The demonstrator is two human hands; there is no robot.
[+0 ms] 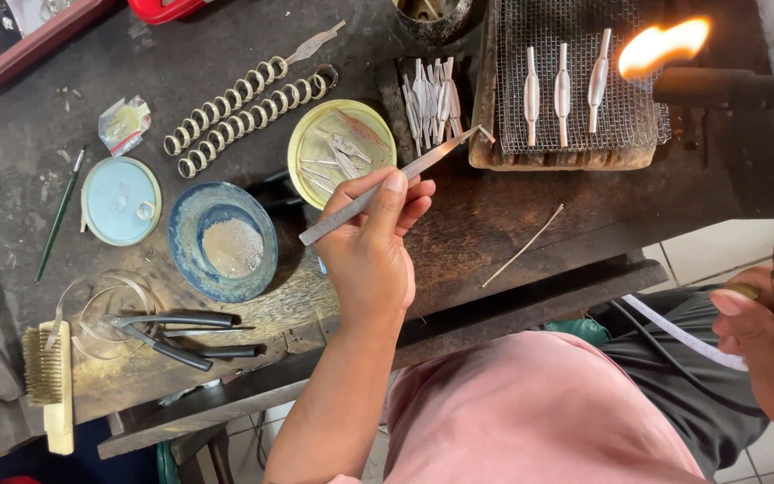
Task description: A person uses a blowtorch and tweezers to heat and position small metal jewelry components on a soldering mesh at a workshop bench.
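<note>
My left hand grips long metal tweezers, their tip reaching the corner of a wooden block topped with wire mesh. Three silver pieces lie on the mesh. My right hand at the right edge holds the brass handle of a gas torch. Its flame burns above the mesh's right side.
A yellow dish holds several silver pieces; more lie loose beside the block. A blue bowl, a pale blue lid, two rows of rings, pliers, a wire brush and a thin wire sit on the bench.
</note>
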